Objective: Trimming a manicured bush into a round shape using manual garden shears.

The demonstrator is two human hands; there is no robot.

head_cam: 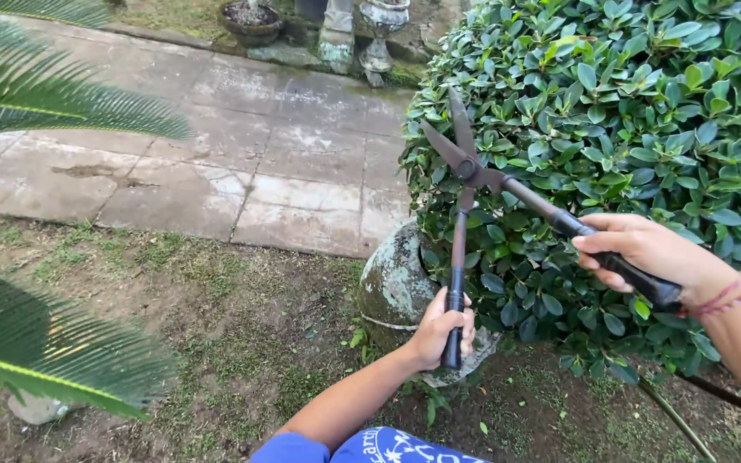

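Holding hedge shears (473,176) with blades parted at the rounded bush (628,129), we close our left hand (443,330) and right hand (645,249) around the handles; the bush looks mostly shaped, no clippings visible below.

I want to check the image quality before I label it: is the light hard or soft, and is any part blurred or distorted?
Head view: the light is soft and even, with no hard shadows or glare. The shears, left hand, right hand and bush look sharp. The palm fronds at the left edge are slightly soft. The paving lines look a little bent, as from a wide lens.
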